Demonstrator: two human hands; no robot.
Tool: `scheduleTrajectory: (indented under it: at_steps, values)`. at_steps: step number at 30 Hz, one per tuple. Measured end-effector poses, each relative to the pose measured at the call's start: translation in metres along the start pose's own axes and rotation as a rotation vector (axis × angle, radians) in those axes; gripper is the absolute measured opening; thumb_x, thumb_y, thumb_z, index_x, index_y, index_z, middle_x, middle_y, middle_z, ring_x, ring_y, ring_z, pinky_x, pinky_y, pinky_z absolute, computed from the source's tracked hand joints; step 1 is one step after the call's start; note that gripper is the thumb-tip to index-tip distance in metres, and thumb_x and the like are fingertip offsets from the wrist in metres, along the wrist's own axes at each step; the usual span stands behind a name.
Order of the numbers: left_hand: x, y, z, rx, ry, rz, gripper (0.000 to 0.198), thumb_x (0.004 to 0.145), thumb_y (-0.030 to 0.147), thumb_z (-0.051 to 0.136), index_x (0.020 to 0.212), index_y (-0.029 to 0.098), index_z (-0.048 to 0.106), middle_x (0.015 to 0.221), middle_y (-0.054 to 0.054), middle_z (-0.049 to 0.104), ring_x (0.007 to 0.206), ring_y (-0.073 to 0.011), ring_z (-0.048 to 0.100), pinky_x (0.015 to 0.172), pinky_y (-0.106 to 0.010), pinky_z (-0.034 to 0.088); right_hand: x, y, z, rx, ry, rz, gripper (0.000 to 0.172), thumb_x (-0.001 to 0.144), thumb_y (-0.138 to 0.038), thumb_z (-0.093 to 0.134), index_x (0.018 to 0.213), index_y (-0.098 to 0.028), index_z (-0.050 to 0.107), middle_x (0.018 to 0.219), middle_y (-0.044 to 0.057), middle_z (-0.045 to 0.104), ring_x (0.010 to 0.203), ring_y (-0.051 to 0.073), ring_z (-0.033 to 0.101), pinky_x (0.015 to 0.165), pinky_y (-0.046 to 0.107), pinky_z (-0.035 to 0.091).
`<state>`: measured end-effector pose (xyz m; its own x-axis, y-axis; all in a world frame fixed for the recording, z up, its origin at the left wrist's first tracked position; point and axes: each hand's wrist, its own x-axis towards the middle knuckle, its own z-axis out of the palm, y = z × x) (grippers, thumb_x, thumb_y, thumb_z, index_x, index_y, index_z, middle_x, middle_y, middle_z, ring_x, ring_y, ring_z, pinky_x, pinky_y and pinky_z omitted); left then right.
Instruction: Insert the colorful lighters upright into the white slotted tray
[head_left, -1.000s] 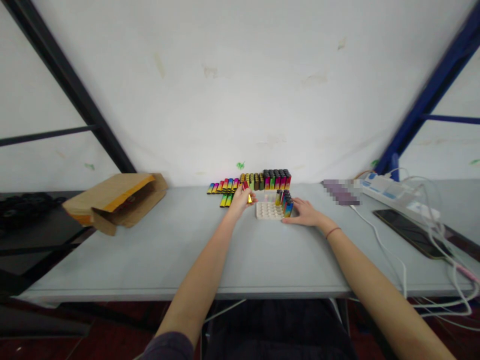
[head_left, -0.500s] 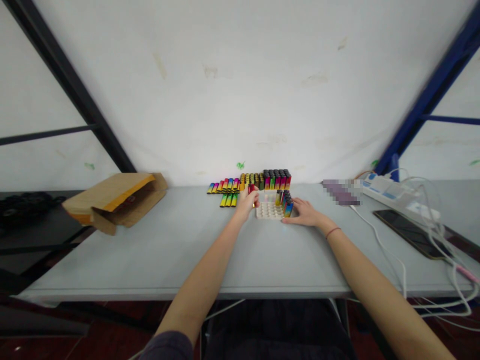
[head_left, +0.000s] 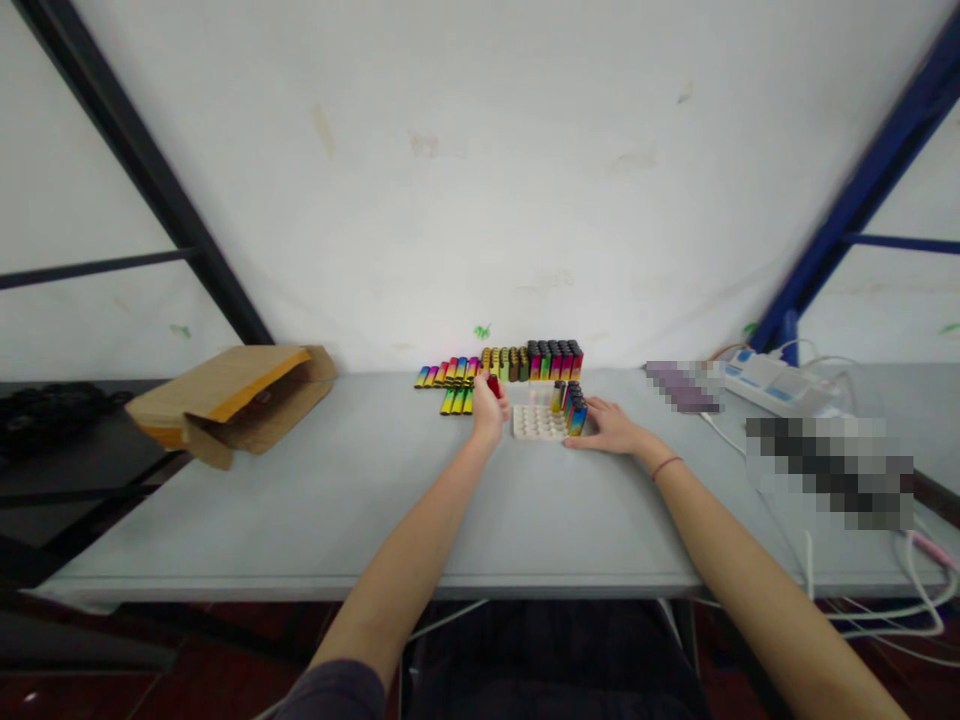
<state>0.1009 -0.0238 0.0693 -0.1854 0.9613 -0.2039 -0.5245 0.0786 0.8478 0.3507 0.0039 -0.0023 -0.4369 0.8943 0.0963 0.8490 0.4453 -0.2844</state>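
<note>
My left hand [head_left: 489, 412] grips a small lighter [head_left: 493, 386] with a red top, just left of a white dimpled tray [head_left: 538, 428]. My right hand [head_left: 611, 428] rests on the table at the tray's right side, its fingertips next to a short group of upright rainbow lighters [head_left: 574, 408]. Behind the tray stands a long row of upright lighters with dark tops [head_left: 553, 362]. Further left, several metallic rainbow lighters [head_left: 457, 401] lie on the table, partly hidden behind my left hand.
A grey table [head_left: 337, 500] carries everything, with a torn cardboard package [head_left: 240, 405] at its left. A power strip [head_left: 772, 385] and white cables lie to the right, near two pixelated patches. Dark and blue frame posts rise against a white wall.
My left hand has shifted slightly, with the red-topped lighter still in it and now more upright. My right hand has stayed in place beside the tray.
</note>
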Motion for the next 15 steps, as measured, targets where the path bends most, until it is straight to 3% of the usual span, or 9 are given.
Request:
scheduleTrajectory:
  at_steps: [5, 12, 15]
  values:
    - [-0.0041, 0.0021, 0.0024, -0.031, 0.009, -0.022, 0.051, 0.104, 0.039, 0.031, 0.056, 0.023, 0.033, 0.039, 0.008, 0.023, 0.032, -0.0064, 0.016, 0.037, -0.019, 0.010, 0.0007, 0.0010, 0.0006, 0.001, 0.003, -0.003, 0.099, 0.080, -0.083, 0.067, 0.152, -0.016, 0.057, 0.155, 0.021, 0.058, 0.143, 0.043, 0.052, 0.120, 0.056, 0.037]
    - [-0.0050, -0.0019, 0.0008, -0.011, -0.014, -0.033, 0.060, 0.097, 0.069, 0.041, 0.058, 0.024, 0.033, 0.039, 0.009, 0.020, 0.033, -0.0067, 0.016, 0.037, -0.020, 0.010, 0.0005, 0.0007, 0.0013, 0.011, 0.021, -0.008, 0.096, 0.079, -0.082, 0.068, 0.151, -0.019, 0.058, 0.153, 0.020, 0.059, 0.140, 0.044, 0.054, 0.119, 0.057, 0.039]
    - [-0.0037, -0.0029, -0.0002, 0.016, -0.041, -0.048, 0.058, 0.099, 0.066, 0.039, 0.059, 0.024, 0.033, 0.040, 0.009, 0.020, 0.033, -0.0063, 0.015, 0.037, -0.021, 0.009, 0.0001, 0.0001, 0.0012, 0.014, 0.019, -0.002, 0.096, 0.079, -0.081, 0.069, 0.151, -0.017, 0.059, 0.153, 0.021, 0.059, 0.140, 0.045, 0.054, 0.119, 0.058, 0.039]
